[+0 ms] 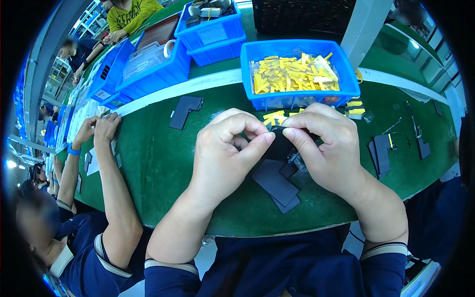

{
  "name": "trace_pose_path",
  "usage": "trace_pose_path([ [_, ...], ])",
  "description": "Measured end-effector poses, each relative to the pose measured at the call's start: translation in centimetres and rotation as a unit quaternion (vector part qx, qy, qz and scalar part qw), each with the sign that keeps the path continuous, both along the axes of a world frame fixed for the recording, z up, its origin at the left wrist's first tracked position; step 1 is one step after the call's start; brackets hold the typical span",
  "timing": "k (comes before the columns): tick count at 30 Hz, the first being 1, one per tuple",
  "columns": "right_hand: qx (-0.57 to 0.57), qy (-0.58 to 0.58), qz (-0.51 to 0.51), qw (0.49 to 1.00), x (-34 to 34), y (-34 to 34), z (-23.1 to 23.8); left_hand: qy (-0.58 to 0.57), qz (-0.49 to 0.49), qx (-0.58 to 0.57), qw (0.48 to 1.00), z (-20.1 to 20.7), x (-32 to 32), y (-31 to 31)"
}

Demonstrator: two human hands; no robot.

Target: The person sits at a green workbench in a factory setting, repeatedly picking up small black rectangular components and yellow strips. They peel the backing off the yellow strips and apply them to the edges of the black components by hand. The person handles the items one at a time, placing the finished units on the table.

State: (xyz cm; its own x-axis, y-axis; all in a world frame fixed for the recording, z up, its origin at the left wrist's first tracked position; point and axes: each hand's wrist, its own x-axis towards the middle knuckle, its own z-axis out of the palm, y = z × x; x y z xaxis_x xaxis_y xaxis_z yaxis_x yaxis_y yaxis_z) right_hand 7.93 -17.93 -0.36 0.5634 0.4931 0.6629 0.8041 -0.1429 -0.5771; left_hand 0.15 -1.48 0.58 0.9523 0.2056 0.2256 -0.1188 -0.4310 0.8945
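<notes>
The left hand [230, 151] and right hand [324, 148] are each pinched nearly closed, thumb against forefinger, on the upper edge of a black piece [281, 146] above the green counter [166, 168]. With so narrow a grip, I'd worry a slip could drop it and scuff the flat grey pieces [273, 180] below. Fingers hide its corners; the crumpled clear plastic [298, 162] is hard to make out.

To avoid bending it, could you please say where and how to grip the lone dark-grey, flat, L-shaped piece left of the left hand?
Probably by the broad part of the dark flat piece, pinching its long edges, left hand coming from above: it lies flat on the green tabletop, narrow end jutting right.
</notes>
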Motion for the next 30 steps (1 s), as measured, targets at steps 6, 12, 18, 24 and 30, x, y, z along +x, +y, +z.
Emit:
trace_pose_path([
  [6,-0.007,-0.001,0.014,1.0,-0.3,-0.1,0.3,0.068,-0.066,-0.144,0.985,0.1,0.0,1.1],
  [12,-0.01,-0.012,0.025,1.0,-0.2,-0.1,0.4,0.087,-0.088,-0.159,0.98,0.2,0.0,1.4],
  [18,-0.01,-0.008,0.032,0.999,-0.2,-0.3,0.5,0.063,-0.092,-0.232,0.966,-0.1,0.1,1.0],
  [24,-0.003,0.012,0.048,0.999,0.0,-0.4,0.6,0.062,-0.086,-0.187,0.977,-0.1,0.2,1.3],
  [30,0.007,0.079,0.071,0.994,0.1,-0.4,0.6,-0.001,-0.093,-0.11,0.99,-0.4,0.2,1.4],
])
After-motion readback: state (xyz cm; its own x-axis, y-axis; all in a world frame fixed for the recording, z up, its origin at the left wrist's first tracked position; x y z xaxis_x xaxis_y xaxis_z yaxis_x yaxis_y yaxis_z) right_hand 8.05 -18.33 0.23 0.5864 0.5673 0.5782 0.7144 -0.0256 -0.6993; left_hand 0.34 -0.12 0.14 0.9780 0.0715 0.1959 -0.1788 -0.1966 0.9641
